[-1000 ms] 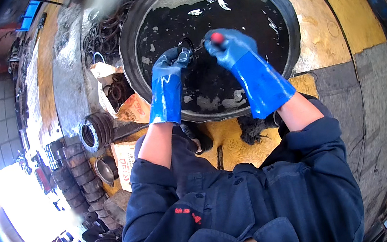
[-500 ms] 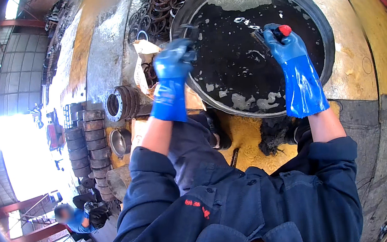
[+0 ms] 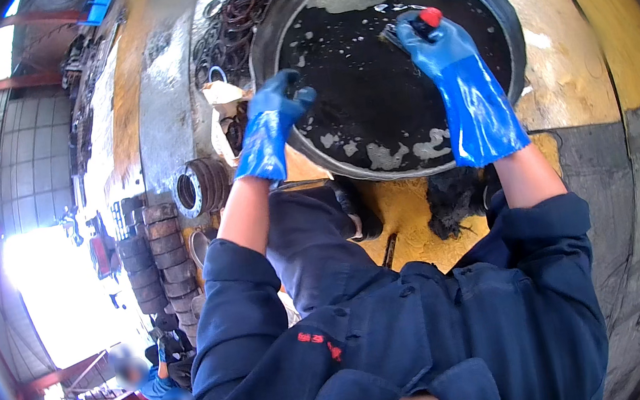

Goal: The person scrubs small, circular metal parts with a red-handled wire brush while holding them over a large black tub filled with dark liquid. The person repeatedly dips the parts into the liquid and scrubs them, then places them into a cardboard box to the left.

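Head view shows the hands now spread apart — the left hand (image 3: pixel 277 113), fingers curled on something too small to tell, is at the basin (image 3: pixel 306 150) rim, while the right hand (image 3: pixel 436 42) grips a red-tipped tool (image 3: pixel 429 17) over the black liquid (image 3: pixel 370 90), which suggests separate work.

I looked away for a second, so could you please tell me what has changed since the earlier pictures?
The hands have drawn apart: the left hand moved out to the near-left rim of the round basin, while the right hand carried the red-tipped tool rightward over the dark liquid. Both stay gloved; the basin stays put.
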Tool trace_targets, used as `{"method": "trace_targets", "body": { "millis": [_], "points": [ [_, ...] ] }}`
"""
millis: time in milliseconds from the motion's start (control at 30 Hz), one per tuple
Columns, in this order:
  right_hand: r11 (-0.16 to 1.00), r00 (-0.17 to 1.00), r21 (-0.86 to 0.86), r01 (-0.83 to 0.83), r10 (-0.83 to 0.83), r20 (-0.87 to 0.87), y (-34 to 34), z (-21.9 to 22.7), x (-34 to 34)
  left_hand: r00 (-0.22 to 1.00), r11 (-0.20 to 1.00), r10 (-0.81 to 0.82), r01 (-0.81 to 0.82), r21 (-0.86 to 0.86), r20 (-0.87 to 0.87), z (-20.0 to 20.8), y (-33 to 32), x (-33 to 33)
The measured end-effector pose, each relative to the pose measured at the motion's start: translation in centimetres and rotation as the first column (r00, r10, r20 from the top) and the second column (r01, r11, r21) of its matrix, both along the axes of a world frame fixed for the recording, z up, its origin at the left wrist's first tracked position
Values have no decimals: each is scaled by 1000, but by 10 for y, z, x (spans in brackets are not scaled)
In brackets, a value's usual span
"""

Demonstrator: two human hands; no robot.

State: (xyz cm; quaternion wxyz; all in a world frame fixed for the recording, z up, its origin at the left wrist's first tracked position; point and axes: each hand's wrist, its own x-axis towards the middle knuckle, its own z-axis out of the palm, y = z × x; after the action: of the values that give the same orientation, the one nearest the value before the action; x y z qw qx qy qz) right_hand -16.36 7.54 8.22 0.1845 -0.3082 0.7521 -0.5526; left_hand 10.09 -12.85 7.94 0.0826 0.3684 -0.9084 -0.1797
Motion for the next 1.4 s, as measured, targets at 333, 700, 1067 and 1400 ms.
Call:
{"method": "trace_targets", "body": {
  "millis": [333, 700, 1067, 1400],
  "points": [
    [978, 999, 203, -43, 47, -17, 6, 23, -1, 953, 909, -156, 37, 415, 258, -134, 30, -49],
    [983, 998, 185, -4, 16, -61, -4, 1, 1, 717, 817, -559, 388, 427, 417, -127, 46, -48],
    [955, 992, 291, -60, 90, -93, 1, -4, -4, 527, 943, -332, 166, 288, 782, -74, 73, -87],
    [940, 928, 210, -270, 196, 318, -5, -14, -10, 972, 559, 236, -147, 816, 14, -26, 57, -29]
  ]
}}
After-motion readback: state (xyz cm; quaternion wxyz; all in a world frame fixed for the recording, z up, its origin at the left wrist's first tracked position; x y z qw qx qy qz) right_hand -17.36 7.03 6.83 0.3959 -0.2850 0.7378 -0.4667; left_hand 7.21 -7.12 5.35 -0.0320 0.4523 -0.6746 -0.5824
